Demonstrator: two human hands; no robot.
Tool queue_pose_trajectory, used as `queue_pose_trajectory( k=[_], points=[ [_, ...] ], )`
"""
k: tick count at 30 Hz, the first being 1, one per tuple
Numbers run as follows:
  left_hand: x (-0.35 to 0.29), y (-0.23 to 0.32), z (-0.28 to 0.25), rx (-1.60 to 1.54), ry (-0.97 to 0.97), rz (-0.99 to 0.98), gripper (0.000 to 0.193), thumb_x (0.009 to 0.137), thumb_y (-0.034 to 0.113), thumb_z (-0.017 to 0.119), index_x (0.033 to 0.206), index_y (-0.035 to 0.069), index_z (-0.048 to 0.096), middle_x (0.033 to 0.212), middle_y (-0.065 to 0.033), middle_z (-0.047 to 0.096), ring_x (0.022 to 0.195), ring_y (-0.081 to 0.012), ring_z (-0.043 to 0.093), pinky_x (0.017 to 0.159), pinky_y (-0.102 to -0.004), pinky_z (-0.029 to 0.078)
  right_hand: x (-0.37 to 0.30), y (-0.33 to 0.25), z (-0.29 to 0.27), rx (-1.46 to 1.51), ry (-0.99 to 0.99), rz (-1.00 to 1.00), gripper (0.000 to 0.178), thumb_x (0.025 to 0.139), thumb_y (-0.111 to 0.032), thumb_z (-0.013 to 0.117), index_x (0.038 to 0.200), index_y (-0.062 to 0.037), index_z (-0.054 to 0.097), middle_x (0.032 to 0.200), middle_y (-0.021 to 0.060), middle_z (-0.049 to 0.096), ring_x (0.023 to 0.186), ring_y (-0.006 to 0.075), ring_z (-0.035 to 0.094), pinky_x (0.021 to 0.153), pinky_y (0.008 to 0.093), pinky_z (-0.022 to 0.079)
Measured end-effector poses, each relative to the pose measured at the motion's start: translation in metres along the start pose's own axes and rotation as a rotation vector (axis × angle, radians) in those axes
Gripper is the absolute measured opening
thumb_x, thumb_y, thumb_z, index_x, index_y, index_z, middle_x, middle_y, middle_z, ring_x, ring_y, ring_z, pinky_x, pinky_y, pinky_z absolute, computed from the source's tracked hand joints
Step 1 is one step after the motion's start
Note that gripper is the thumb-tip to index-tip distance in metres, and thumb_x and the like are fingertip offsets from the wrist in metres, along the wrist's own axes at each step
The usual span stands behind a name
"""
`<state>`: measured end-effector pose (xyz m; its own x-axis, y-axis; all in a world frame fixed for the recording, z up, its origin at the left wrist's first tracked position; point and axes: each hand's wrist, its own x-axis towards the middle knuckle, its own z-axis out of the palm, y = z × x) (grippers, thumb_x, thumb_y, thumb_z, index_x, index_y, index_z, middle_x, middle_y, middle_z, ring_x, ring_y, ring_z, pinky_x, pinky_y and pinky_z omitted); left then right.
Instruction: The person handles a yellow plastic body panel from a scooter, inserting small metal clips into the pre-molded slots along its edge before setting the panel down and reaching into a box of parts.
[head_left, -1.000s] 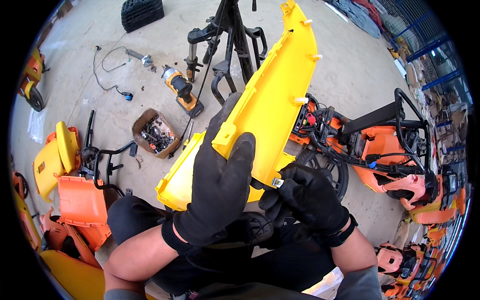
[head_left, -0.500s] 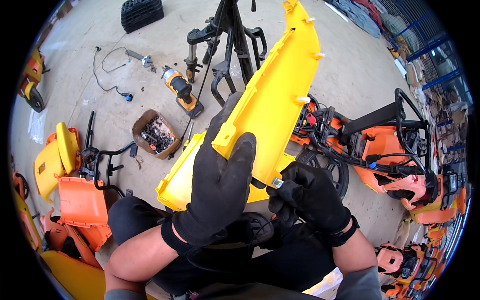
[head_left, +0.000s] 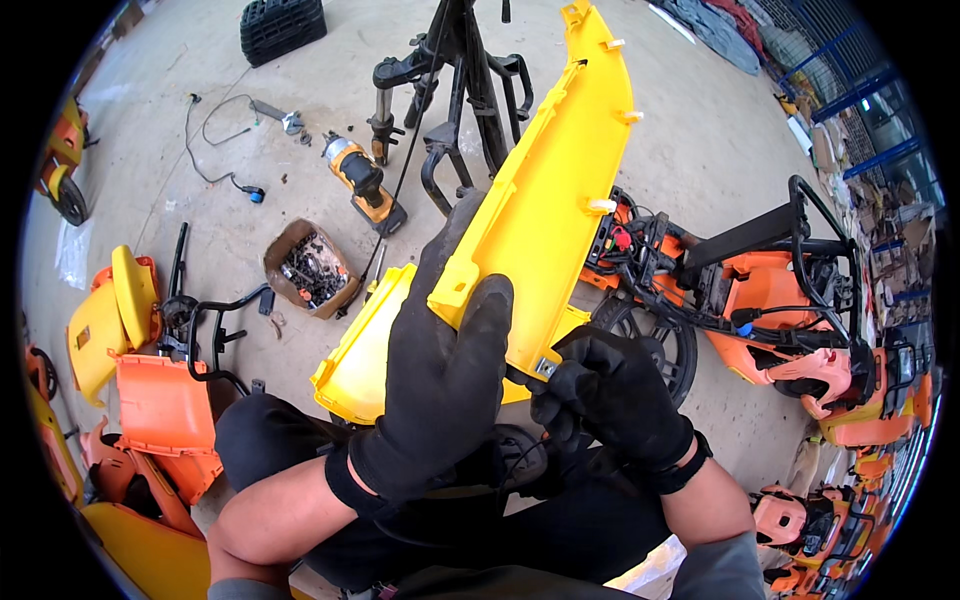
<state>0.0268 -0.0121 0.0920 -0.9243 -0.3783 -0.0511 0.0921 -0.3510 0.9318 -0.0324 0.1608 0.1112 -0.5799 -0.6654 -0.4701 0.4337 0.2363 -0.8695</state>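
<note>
My left hand [head_left: 445, 370], in a black glove, grips a long yellow plastic panel [head_left: 550, 190], its thumb across the inner face and its fingers behind. The panel tilts up and away to the right, with small white clips along its right edge. At its lower corner sits a small silver metal clip [head_left: 545, 367]. My right hand [head_left: 620, 395], also gloved, is closed, its fingertips pinched against that clip and corner. Below the held panel lies a second yellow panel [head_left: 350, 365], partly hidden by my left hand.
A cardboard box of small hardware [head_left: 312, 270] and a cordless power tool [head_left: 365, 185] are on the floor ahead. A black frame [head_left: 480, 90] stands beyond. Orange panels [head_left: 165, 405] lie at left; a partly stripped orange scooter [head_left: 760, 290] is at right.
The silver clip has shifted slightly left and lies further onto the panel's corner. My right hand has moved slightly left with it. My left hand keeps its grip; the panel has tilted a little.
</note>
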Motion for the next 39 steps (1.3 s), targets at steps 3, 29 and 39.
queue_pose_trajectory(
  k=[3,29,39],
  points=[
    [-0.002,-0.002,0.0,0.131,0.016,0.055,0.048,0.098,0.005,0.051,0.143,-0.005,0.042,0.133,-0.0197,0.057,0.12,-0.0229,0.058,0.1,-0.0325,0.046,0.003,0.004,0.0,-0.039,0.015,0.019,0.023,0.101,-0.019,0.055,0.106,0.0029,0.059,0.084,0.008,0.07,0.067,0.0116,0.065,0.061,0.0242,0.053],
    [0.01,-0.008,-0.009,0.242,-0.093,0.318,0.046,0.097,0.004,0.055,0.141,-0.006,0.047,0.127,-0.0187,0.063,0.111,-0.0178,0.062,0.093,-0.029,0.048,0.008,0.006,-0.013,-0.158,-0.001,-0.045,0.027,0.091,0.005,0.062,0.119,0.0052,0.061,0.097,0.011,0.071,0.075,0.0113,0.066,0.067,0.024,0.055],
    [0.011,-0.026,-0.012,0.353,-0.093,0.355,0.044,0.097,0.008,0.057,0.139,-0.002,0.051,0.092,-0.0105,0.068,0.073,-0.0106,0.058,0.068,-0.0255,0.048,0.012,0.014,-0.006,-0.162,0.032,0.019,0.024,0.093,0.0,0.062,0.117,0.0041,0.062,0.093,0.0088,0.071,0.073,0.0106,0.065,0.066,0.0241,0.053]
  ],
)
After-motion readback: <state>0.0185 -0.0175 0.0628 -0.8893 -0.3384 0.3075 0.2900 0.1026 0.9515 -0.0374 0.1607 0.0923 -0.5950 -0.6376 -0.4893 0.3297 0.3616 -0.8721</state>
